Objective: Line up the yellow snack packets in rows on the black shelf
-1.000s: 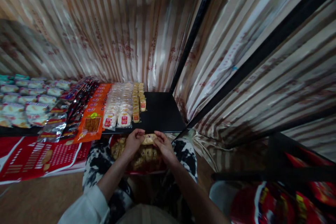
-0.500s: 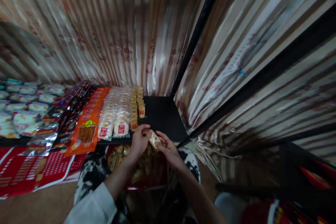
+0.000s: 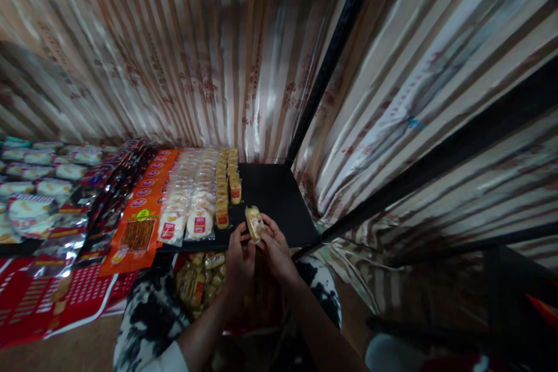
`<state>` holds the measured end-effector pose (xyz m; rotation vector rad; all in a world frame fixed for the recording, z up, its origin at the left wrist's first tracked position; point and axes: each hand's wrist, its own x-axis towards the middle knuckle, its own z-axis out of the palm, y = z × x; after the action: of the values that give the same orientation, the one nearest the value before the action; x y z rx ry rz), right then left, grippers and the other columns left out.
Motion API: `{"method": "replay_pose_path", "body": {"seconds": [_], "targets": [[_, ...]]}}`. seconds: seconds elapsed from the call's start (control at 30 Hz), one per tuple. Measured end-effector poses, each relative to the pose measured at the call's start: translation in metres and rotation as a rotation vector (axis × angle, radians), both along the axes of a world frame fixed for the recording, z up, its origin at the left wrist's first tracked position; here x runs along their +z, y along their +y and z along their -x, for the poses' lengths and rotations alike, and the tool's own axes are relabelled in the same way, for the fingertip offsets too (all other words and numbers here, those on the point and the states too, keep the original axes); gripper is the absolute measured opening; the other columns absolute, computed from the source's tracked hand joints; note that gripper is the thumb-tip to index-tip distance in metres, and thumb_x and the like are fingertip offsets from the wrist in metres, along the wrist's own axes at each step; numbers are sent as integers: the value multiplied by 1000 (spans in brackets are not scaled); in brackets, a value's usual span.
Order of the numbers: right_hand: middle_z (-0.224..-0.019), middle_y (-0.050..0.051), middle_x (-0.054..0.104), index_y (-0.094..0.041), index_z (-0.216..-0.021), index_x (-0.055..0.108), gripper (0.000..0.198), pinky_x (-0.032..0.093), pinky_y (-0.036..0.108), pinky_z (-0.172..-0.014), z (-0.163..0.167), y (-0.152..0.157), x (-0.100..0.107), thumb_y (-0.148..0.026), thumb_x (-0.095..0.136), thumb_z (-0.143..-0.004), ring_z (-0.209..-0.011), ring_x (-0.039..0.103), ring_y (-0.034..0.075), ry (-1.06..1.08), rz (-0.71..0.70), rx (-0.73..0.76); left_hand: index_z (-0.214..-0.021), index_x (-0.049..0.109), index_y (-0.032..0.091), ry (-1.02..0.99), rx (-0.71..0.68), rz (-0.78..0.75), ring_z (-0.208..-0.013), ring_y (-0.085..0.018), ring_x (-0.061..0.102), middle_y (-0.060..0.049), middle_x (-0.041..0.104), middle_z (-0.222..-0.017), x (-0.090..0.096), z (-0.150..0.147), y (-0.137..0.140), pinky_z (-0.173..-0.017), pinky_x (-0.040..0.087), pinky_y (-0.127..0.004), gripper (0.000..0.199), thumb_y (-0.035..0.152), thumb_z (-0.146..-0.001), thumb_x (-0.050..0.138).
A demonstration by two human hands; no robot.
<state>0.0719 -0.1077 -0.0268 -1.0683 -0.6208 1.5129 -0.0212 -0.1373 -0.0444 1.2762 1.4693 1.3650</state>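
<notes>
Head view: by the near side of the shelf (image 3: 279,192), the wrapped cake (image 3: 254,222) extends near-to-far from the right hand (image 3: 277,247) pinching its near end; dimness hides whether the left hand (image 3: 239,258), just left, grips too.

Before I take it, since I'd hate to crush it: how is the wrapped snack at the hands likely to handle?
The wrapped snack is probably fairly stiff: its far end juts beyond the left hand and right hand without drooping. Its shiny film may make it slightly slippery.
</notes>
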Motion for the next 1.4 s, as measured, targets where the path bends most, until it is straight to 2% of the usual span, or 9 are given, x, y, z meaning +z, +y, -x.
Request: {"method": "replay_pose_path", "body": {"seconds": [0.13, 0.3, 0.43, 0.53, 0.8, 0.93, 1.13, 1.3, 1.4], "targets": [[-84, 1, 67, -22, -100, 60, 36, 49, 25, -61, -3, 2, 3, -27, 69, -65, -67, 61, 14, 83, 90, 62, -122, 43, 14, -121, 14, 89, -95, -18, 60, -15, 54, -119, -2, 1, 6, -86, 48, -35, 46, 18, -77, 48], [-78, 4, 67, -16, -90, 63, 19, 50, 24, -61, -11, 0, 8, -22, 61, -72, -61, 60, 11, 304, 227, 237, -121, 47, 14, -282, 42, 161, -94, -17, 61, -14, 55, -119, 3, 3, 11, -85, 49, -31, 49, 15, -72, 53], [-74, 5, 67, -11, -86, 63, 16, 49, 19, -60, -11, -5, 13, -18, 52, -77, -64, 61, 10, 516, 354, 265, -122, 46, 14, -445, 29, 259, -97, -18, 61, -15, 54, -123, 13, 5, 11, -82, 51, -30, 49, 20, -74, 56], [-74, 6, 67, -11, -87, 62, 18, 50, 20, -59, -10, -9, 15, -20, 50, -79, -63, 60, 10, 577, 393, 260, -124, 43, 14, -519, 25, 277, -91, -17, 62, -15, 57, -120, 19, 8, 10, -77, 52, -30, 55, 19, -71, 60], [-73, 3, 67, -16, -84, 62, 14, 50, 23, -65, -5, -23, 12, -24, 58, -74, -64, 60, 11, 402, 244, 282, -106, 56, 15, -584, 51, 233, -80, -14, 64, -5, 68, -89, 27, 9, 6, -73, 52, -26, 44, 20, -64, 69], [-73, 2, 66, -17, -80, 64, 16, 48, 23, -66, -5, -27, 11, -30, 63, -70, -65, 61, 11, 250, 261, 212, -100, 59, 15, -578, 36, 188, -82, -14, 64, -6, 68, -91, 32, 11, 3, -75, 51, -26, 39, 21, -63, 70], [-81, 2, 68, -21, -85, 65, 33, 47, 28, -68, -6, -23, 12, -41, 74, -60, -74, 61, 18, -213, -65, 87, -103, 57, 16, -523, 46, 112, -79, -13, 61, -6, 65, -94, 28, 11, 4, -70, 50, -24, 42, 24, -64, 69], [-80, 3, 68, -20, -89, 65, 38, 48, 29, -67, -1, -15, 15, -51, 66, -68, -72, 61, 17, -275, -138, 96, -110, 53, 16, -379, 143, 60, -73, -11, 57, -5, 61, -91, 19, 9, 12, -65, 48, -22, 42, 22, -70, 61], [-85, 4, 69, -20, -89, 64, 40, 48, 31, -77, 3, -8, 12, -44, 75, -59, -80, 62, 18, -283, -174, 118, -109, 54, 17, -221, 160, 43, -78, -13, 58, -6, 63, -95, 20, 11, 17, -69, 48, -24, 37, 21, -72, 58]]}}
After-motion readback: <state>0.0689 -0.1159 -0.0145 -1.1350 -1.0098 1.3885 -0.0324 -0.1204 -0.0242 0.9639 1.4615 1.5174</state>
